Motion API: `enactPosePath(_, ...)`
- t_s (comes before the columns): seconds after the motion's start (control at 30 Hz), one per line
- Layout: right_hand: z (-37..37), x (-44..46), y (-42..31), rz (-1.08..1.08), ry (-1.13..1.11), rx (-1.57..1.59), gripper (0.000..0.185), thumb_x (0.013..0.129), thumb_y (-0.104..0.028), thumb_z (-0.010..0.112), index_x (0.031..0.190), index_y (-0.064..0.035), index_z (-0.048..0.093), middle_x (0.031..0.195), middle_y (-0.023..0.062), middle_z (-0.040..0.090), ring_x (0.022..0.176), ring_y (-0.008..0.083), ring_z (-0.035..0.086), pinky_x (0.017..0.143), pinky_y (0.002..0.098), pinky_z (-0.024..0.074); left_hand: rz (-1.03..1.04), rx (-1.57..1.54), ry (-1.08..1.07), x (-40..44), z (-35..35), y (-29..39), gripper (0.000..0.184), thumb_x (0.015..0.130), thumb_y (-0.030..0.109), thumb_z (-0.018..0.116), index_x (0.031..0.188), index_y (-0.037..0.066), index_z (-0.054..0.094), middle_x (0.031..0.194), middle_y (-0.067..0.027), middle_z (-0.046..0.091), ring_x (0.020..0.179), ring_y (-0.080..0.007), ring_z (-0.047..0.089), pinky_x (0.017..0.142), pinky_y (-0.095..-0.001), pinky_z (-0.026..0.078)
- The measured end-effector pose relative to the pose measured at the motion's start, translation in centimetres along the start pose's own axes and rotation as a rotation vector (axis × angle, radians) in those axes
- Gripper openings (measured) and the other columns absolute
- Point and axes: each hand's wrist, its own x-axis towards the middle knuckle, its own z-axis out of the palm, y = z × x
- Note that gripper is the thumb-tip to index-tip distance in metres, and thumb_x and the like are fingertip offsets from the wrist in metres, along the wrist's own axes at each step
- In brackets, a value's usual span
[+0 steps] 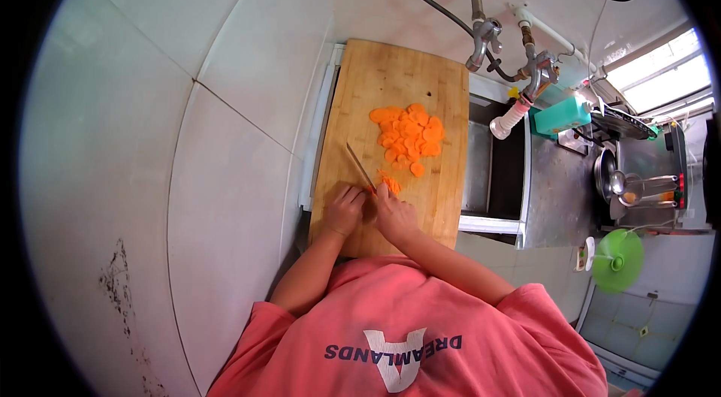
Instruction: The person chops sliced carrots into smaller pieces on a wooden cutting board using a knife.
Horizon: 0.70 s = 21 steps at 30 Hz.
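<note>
My right hand (396, 217) is closed round the handle of a kitchen knife (360, 164), whose blade slants up and left over the wooden cutting board (443, 202). Beside the blade, my left hand (345, 209) has its fingers bent and pressed down, with a bit of orange carrot showing at its fingertips; most of that piece is hidden. Thin carrot shreds (391, 184) lie just right of the knife. Farther up the board is a loose pile of round carrot slices (409, 130).
A tiled wall (233, 119) stands close on the left. Right of the board are a sink (478, 164), two taps (484, 44) above it, a teal bottle (562, 116), a metal counter (559, 194) with pans and ladles, and a green fan (618, 260).
</note>
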Motion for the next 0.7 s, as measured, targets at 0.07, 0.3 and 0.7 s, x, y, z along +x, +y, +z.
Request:
enactPosePath(0.07, 0.3, 0.0, 0.1, -0.025, 0.013, -0.018, 0.033, 0.075, -0.005, 0.056, 0.103, -0.0052, 0.038, 0.086, 0.0179, 0.062, 0.071, 0.0376, 0.065, 0.059, 0.0454, 0.0526, -0.001, -0.003, 0.012, 0.0, 0.0, -0.1, 0.017, 0.067, 0.004, 0.062, 0.083, 0.005, 0.065, 0.088, -0.0070, 0.062, 0.084, -0.0251, 0.059, 0.074, -0.0335, 0.052)
enactPosePath(0.3, 1.1, 0.6, 0.1, -0.097, 0.095, -0.096, 0.030, 0.077, -0.006, 0.054, 0.104, -0.0047, 0.040, 0.079, 0.0156, 0.060, 0.063, 0.0349, 0.064, 0.054, 0.0429, 0.0529, 0.009, -0.023, 0.024, -0.4, 0.3, -0.4, 0.017, 0.067, 0.005, 0.063, 0.084, 0.006, 0.065, 0.088, -0.0061, 0.062, 0.083, -0.0244, 0.059, 0.073, -0.0331, 0.051)
enactPosePath(0.7, 0.5, 0.4, 0.2, 0.061, 0.127, 0.055, 0.030, 0.075, -0.005, 0.056, 0.100, -0.0025, 0.040, 0.075, 0.0206, 0.063, 0.065, 0.0390, 0.063, 0.056, 0.0459, 0.0510, -0.013, -0.069, 0.026, 0.0, -0.2, 0.3, 0.015, 0.070, 0.002, 0.060, 0.084, 0.004, 0.064, 0.089, -0.0072, 0.062, 0.085, -0.0255, 0.059, 0.075, -0.0338, 0.051)
